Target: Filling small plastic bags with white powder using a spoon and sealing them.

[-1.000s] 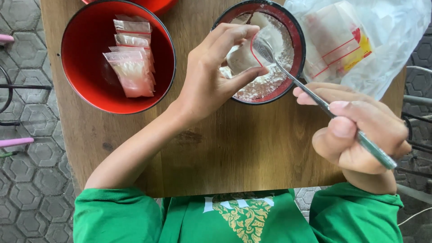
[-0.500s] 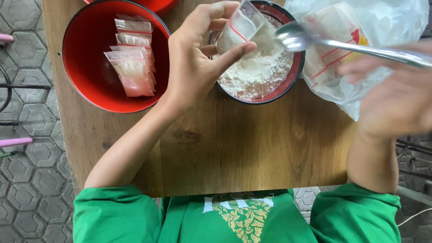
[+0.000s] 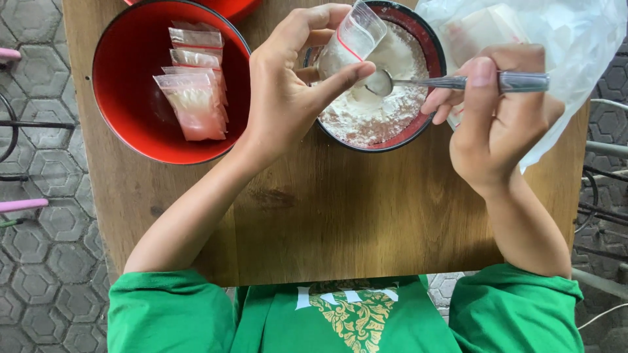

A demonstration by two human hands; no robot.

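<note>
Wooden desk [image 3: 340, 216]: left hand [image 3: 288, 98] fingers pinch a small clear plastic zip bag [image 3: 350, 42]; right hand [image 3: 504, 117] fingers grip a metal spoon [image 3: 445, 82] over the powder-filled red bowl [image 3: 418, 127].

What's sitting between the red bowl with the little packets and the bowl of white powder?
In the head view, the left hand holding a small clear bag fills that gap, over bare wooden table.

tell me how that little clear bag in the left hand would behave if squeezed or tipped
The small clear bag looks like thin, floppy plastic, so it would probably crumple easily. Its mouth seems open over the bowl of white powder, so tipping it would likely spill. The left hand pinches it lightly; it is probably very light.
</note>
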